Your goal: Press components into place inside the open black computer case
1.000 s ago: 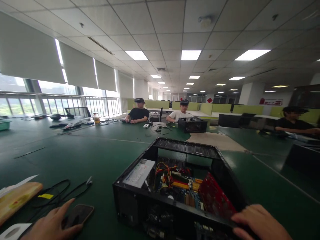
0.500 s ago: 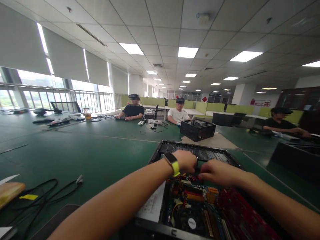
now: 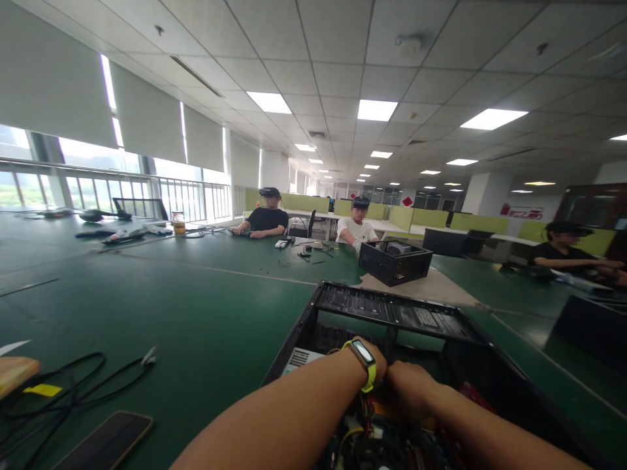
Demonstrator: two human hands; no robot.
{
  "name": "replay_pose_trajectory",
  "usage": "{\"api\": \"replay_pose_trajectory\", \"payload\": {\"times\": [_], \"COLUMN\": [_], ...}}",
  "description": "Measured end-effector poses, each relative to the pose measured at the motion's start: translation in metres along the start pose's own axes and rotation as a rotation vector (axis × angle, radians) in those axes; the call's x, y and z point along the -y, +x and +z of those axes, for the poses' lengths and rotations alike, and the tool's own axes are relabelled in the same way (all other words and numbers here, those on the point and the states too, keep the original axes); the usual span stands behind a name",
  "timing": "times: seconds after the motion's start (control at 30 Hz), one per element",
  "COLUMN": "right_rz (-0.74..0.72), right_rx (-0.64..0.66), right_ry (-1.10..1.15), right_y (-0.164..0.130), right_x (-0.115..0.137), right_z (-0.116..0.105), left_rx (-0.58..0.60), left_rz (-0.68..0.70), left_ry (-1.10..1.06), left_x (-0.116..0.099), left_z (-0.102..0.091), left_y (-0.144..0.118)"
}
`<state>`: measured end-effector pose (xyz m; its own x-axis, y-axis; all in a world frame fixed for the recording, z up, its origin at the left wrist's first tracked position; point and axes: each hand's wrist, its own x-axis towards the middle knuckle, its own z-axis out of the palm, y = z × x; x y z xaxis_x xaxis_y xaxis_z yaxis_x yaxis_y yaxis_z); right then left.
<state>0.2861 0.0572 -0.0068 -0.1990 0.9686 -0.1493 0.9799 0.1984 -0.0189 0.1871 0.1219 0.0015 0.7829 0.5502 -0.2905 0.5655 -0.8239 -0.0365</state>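
Seen from the head camera, both hands reach into an open black computer case [image 3: 392, 310] lying on the green bench [image 3: 196, 307]. The left hand [image 3: 379, 369], with a yellow-banded watch [image 3: 365, 362] on its wrist, and the right hand [image 3: 409, 388] meet close together just inside the case, above coloured wires [image 3: 365, 424] and the board [image 3: 392, 450]. Their fingers point down and away from the lens, so whether they are closed on anything cannot be told. A power supply [image 3: 301, 358] shows at the case's left wall. On the bench to the left lie a dark phone [image 3: 105, 440] and looped black cables [image 3: 63, 391]. Farther off, a second black case [image 3: 394, 262] stands before a seated person in white [image 3: 360, 225]; another person in black [image 3: 267, 215] sits to the left of that one.
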Motion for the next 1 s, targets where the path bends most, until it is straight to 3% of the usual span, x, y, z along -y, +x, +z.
{"api": "replay_pose_trajectory", "payload": {"times": [0.23,0.73,1.0], "right_rz": [-0.045,0.019,0.021], "right_rx": [-0.051,0.017,0.068], "right_ry": [0.037,0.097,0.082], "right_y": [0.003,0.008,0.007], "right_x": [-0.004,-0.01,-0.004], "right_z": [-0.004,0.008,0.013], "left_rx": [0.143,0.143,0.125], "left_rz": [-0.084,-0.1,-0.112], "left_ry": [0.054,0.114,0.098], "left_x": [0.006,0.002,0.001], "left_z": [-0.007,-0.015,-0.008], "left_y": [-0.007,-0.018,-0.019]}}
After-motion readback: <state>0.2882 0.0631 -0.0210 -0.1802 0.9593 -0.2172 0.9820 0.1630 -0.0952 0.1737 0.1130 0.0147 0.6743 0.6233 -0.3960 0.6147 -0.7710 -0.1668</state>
